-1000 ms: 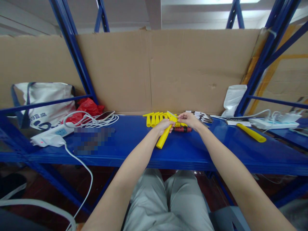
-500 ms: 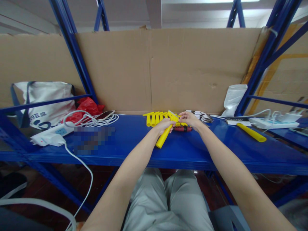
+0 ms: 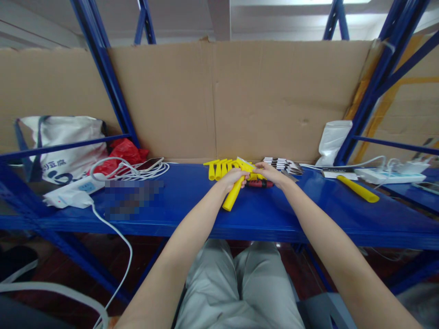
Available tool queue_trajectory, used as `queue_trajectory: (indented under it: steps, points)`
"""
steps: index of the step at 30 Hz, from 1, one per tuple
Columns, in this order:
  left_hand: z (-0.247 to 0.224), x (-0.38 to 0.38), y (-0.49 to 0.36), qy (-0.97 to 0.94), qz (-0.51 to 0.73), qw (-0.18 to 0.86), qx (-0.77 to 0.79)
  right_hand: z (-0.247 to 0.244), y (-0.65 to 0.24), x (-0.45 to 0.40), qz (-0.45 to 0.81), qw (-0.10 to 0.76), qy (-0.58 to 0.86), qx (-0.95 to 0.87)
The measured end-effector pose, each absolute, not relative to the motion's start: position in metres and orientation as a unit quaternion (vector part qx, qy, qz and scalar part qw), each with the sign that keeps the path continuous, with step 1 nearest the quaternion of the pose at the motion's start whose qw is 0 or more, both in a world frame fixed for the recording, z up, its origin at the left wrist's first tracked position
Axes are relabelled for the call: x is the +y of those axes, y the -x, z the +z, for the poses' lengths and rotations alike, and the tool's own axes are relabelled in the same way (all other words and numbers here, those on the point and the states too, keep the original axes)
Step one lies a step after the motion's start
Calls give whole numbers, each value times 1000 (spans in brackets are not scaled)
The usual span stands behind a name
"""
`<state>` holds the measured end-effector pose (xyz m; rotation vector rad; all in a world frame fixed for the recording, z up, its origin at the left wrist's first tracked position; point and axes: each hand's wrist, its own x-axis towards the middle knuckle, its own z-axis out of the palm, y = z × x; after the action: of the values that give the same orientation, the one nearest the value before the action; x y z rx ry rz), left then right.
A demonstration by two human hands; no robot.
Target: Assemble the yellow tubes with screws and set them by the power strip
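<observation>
My left hand is wrapped round a yellow scraper-like tool, its handle slanting down toward the front edge and its wide head up by my right hand. My right hand has its fingers pressed together at the right side of that head; any small part between them is hidden. Several like yellow tools stand in a row behind my hands. A red and black tool lies just under my right hand. Black and white packets are stacked to its right.
On the blue table at the left are a white power strip, coiled white cable, a red bag and a cloth bag. At the right lie a yellow tube and another power strip.
My right hand has shifted slightly down and its fingers have closed in on the tool's head. The held tool has tilted very slightly; my left hand keeps its grip.
</observation>
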<state>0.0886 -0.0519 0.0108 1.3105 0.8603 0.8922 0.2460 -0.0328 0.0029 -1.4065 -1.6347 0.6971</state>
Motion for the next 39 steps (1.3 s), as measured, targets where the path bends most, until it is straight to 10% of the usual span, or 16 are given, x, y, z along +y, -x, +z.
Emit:
queue_trajectory:
  steps: [8,24,39]
  points:
    - [8,-46,-86,-554,404,617,386,2,-257,-30,157,402,567,-701]
    - [3,-38,-84,-499,446,619,411,12,-292,-36,101,76,588,-799]
    - [6,-39,-84,-478,460,607,437,18,-300,-42,311,403,529,-679]
